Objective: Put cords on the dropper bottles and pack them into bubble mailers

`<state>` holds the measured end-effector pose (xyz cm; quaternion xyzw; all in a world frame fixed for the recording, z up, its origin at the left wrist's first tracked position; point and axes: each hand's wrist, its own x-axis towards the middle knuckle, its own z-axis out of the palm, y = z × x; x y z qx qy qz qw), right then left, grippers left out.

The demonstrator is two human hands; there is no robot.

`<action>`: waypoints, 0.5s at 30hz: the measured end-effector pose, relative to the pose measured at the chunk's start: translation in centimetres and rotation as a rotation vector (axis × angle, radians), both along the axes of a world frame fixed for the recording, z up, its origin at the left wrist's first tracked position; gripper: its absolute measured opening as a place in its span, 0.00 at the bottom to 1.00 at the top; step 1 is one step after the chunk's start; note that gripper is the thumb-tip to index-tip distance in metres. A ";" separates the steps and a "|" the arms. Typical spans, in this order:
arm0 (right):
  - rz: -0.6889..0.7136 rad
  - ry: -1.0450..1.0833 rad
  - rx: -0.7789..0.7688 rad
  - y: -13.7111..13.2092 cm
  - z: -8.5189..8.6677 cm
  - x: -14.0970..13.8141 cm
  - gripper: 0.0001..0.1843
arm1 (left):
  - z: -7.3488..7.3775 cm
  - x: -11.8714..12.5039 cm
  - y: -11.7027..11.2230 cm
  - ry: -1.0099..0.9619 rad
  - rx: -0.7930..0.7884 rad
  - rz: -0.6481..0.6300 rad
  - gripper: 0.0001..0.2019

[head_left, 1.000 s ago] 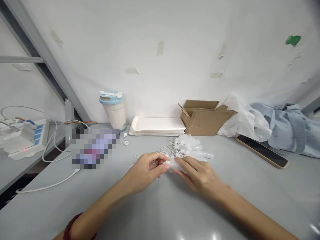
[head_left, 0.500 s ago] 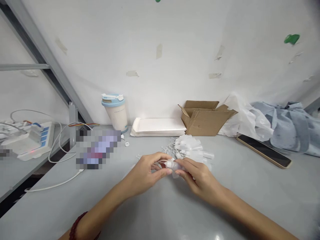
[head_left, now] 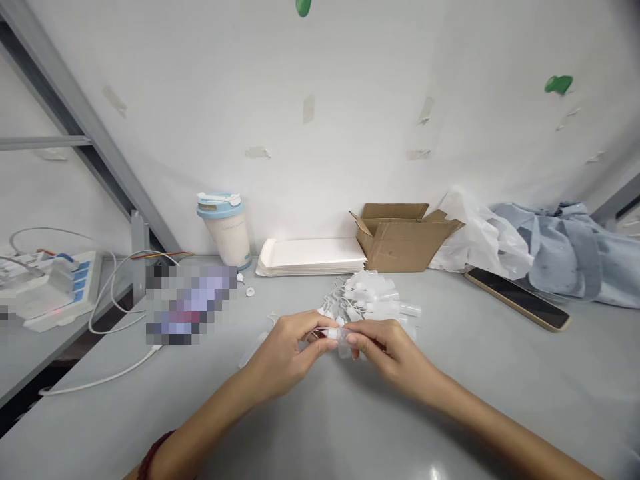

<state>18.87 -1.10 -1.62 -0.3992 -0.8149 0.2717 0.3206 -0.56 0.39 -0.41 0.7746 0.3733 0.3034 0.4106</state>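
Over the near middle of the table, my hands meet at a small translucent plastic tube [head_left: 344, 339] with a white cap [head_left: 331, 333]. The thumb and fingers of my left hand [head_left: 287, 353] pinch the cap, and a thin white cord loops inside that hand. From the other side, my right hand [head_left: 397, 350] grips the tube's body, mostly covered by the fingers. Just behind them lies a pile of similar translucent tubes [head_left: 375, 293], their thin cords bunched on the left. Another translucent tube [head_left: 250, 350] lies left of my left hand, partly hidden by it.
Along the wall stand a lidded cup [head_left: 227, 233], a stack of white padded envelopes [head_left: 313, 255], an open cardboard box [head_left: 407, 243] and a plastic bag [head_left: 485, 233]. A phone [head_left: 517, 300] lies at right, near blue-grey cloth [head_left: 565, 253]. A power strip [head_left: 65, 293] with cables is at left.
My right hand has come a little closer to my left, and its fingers cover more of the tube. The camera view has shifted slightly.
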 end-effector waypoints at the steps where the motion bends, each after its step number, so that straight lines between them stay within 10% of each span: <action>1: -0.001 0.018 -0.042 0.0 0.1 0.0 0.19 | 0.1 0.0 0.0 -0.001 -0.008 0.000 0.08; 15: -0.007 0.233 -0.414 0.0 0.0 0.0 0.23 | 0.0 0.2 -0.5 -0.066 -0.175 0.020 0.09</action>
